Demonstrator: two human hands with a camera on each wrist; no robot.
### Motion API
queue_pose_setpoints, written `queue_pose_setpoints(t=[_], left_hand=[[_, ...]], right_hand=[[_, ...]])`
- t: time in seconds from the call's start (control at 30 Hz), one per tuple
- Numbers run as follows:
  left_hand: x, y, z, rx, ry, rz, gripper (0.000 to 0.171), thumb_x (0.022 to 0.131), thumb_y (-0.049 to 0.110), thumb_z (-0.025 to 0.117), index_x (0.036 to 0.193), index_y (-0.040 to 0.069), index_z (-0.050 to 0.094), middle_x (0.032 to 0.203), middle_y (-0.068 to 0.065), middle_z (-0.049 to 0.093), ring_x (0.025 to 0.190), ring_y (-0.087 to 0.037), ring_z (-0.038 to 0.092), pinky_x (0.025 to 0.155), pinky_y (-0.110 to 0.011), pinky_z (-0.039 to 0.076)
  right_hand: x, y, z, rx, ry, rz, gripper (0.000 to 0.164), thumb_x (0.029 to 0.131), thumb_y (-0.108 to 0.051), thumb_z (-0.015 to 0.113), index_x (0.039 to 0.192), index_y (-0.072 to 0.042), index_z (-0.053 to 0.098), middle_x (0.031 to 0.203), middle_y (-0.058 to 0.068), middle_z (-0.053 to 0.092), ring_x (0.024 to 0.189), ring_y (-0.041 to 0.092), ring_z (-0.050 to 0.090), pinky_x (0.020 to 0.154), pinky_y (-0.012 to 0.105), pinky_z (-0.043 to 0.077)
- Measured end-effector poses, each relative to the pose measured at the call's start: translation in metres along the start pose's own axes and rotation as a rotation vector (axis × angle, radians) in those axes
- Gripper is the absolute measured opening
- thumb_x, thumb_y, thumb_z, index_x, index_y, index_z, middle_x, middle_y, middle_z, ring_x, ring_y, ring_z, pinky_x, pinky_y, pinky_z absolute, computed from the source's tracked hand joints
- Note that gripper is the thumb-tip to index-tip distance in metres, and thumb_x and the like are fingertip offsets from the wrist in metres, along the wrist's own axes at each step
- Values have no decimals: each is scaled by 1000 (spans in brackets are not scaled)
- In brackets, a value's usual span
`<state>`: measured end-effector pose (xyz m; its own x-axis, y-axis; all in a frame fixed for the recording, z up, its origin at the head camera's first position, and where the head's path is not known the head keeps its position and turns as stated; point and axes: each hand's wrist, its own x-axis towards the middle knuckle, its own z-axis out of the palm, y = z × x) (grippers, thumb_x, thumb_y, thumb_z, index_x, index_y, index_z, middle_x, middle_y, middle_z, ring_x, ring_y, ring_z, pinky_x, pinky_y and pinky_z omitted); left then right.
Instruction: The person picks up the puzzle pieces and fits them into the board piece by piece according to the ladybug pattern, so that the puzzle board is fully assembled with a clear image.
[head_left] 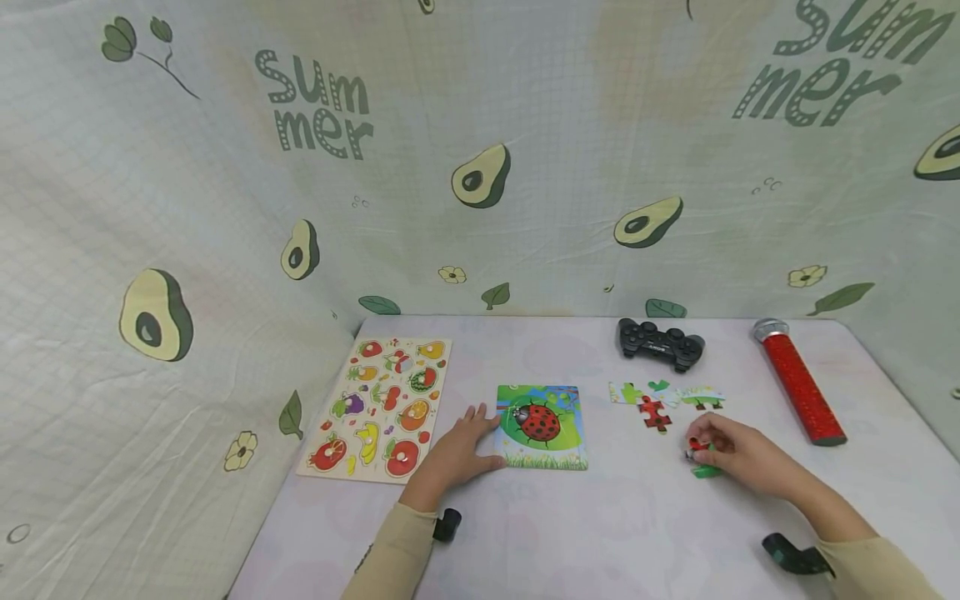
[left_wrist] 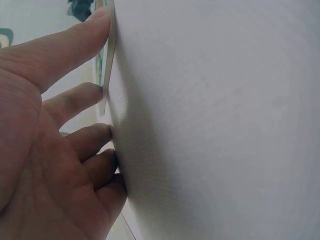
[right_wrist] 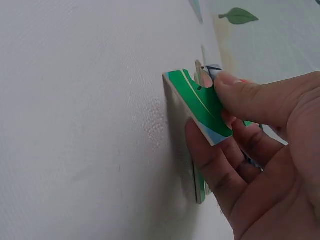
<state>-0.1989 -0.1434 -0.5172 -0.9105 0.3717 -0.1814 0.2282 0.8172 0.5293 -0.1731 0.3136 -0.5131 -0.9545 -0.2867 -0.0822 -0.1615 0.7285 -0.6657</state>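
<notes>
- Ladybug board (head_left: pixel 537 427) lies flat on the surface (head_left: pixel 540 533), left hand (head_left: pixel 459 450) splayed, touching its edge.
- Right hand (head_left: pixel 742 454) pinches a green puzzle piece (right_wrist: pixel 202 104) near a red piece (head_left: pixel 654 414).

- OK, head view: a "summer" print (head_left: pixel 318 108) on the backdrop cloth (head_left: pixel 555 100), up & L of the ladybug puzzle (head_left: pixel 540 425), 2 lines, "sum" over "mer", dotted green lettering!
- And a 2nd "summer" print (head_left: pixel 823 87), same cloth, up & R of said puzzle, looks bigger, top clipped.
</notes>
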Motion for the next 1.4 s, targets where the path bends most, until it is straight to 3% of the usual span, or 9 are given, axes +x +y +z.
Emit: queue_pose_setpoints(t=[0.27,0.43,0.63,0.9,1.13,1.4], left_hand=[[0,0,0,2,0,2,75,89,39,78,153,15,48,165,-14,28,154,-36,18,121,-55,27],[1,0,1,6,0,6,75,89,39,78,153,14,48,165,-14,28,154,-35,18,121,-55,27],[1,-1,1,4,-1,9,75,89,39,78,153,14,48,165,-14,28,154,-35,18,121,-55,27],[1,0,1,6,-3,8,75,89,39,78,153,14,48,165,-15,27,154,-36,18,121,-55,27],[1,0,0,4,-12,-1,76,89,39,78,154,14,47,166,-14,27,154,-35,17,121,-55,27],[1,1,-1,4,-7,8,75,90,38,78,153,14,48,165,-15,28,155,-35,18,121,-54,27]], right_hand=[[7,-5,7,7,57,-35,36,92,-16,75,127,-16,68,106,1,65,85,8,53,70,23,48],[13,-11,11,4,82,-69,25,94,-16,73,119,-21,73,119,-1,68,94,5,57,79,22,52],[20,-16,17,51,111,-44,19,95,-15,72,114,-18,71,114,-2,71,103,6,62,84,19,54],[29,-26,27,103,146,-37,17,94,-15,74,111,-13,70,105,2,72,82,11,60,66,24,53],[38,-32,34,160,177,-72,22,92,-18,77,112,-11,71,100,4,72,76,9,62,60,25,53],[50,-43,46,220,150,-78,26,92,-20,77,114,-8,70,97,4,71,64,13,64,55,25,53]])
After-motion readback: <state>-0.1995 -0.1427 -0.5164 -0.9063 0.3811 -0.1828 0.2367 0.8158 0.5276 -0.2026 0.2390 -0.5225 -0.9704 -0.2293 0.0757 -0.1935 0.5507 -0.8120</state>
